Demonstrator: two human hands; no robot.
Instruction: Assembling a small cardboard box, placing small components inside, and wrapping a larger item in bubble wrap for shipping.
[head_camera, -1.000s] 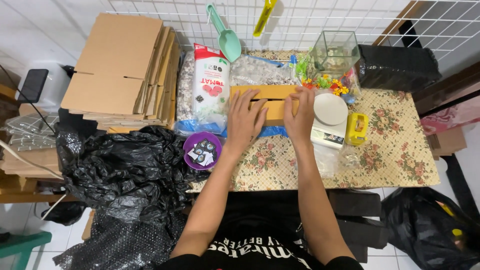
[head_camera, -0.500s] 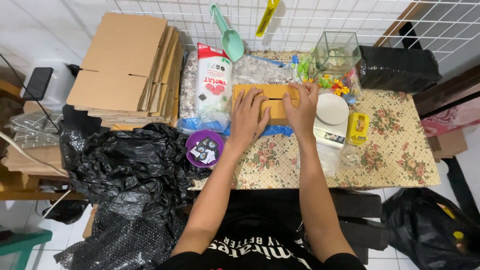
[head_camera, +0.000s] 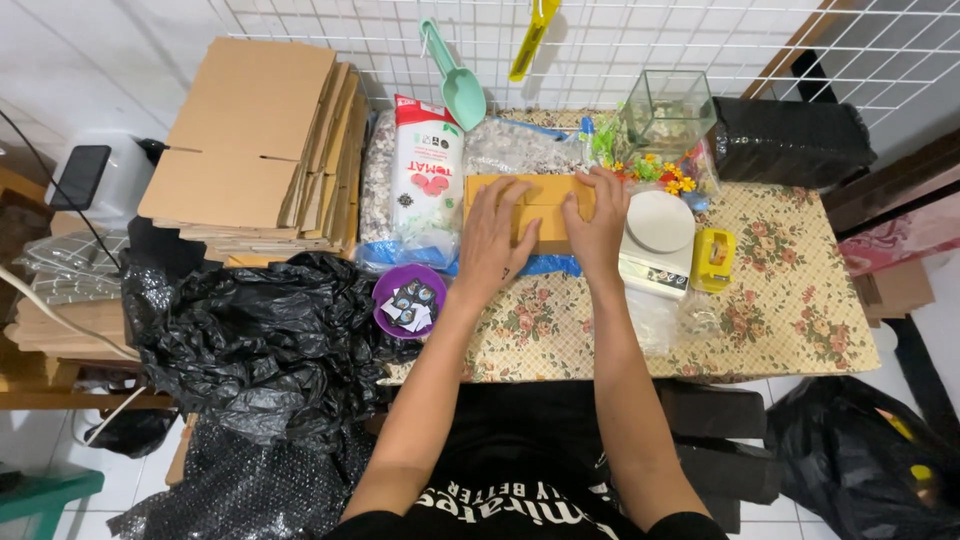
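A small brown cardboard box (head_camera: 533, 196) lies on the flower-patterned tablecloth (head_camera: 780, 300) at the table's far middle. My left hand (head_camera: 492, 245) rests flat on the box's left half, fingers spread. My right hand (head_camera: 598, 222) presses on its right end, fingers over the top edge. Both hands hold the box down against the table. A blue plastic sheet (head_camera: 552, 265) shows under the box's near edge.
A white kitchen scale (head_camera: 658, 235), a yellow tape dispenser (head_camera: 712, 259) and a glass tank (head_camera: 668, 104) stand right of the box. A purple bowl (head_camera: 409, 298), a white-and-red bag (head_camera: 427, 185), stacked flat cartons (head_camera: 250, 150) and black plastic bags (head_camera: 260, 345) lie left.
Both hands have slid slightly on the box, the right hand moving toward its right end. The box stays in place.
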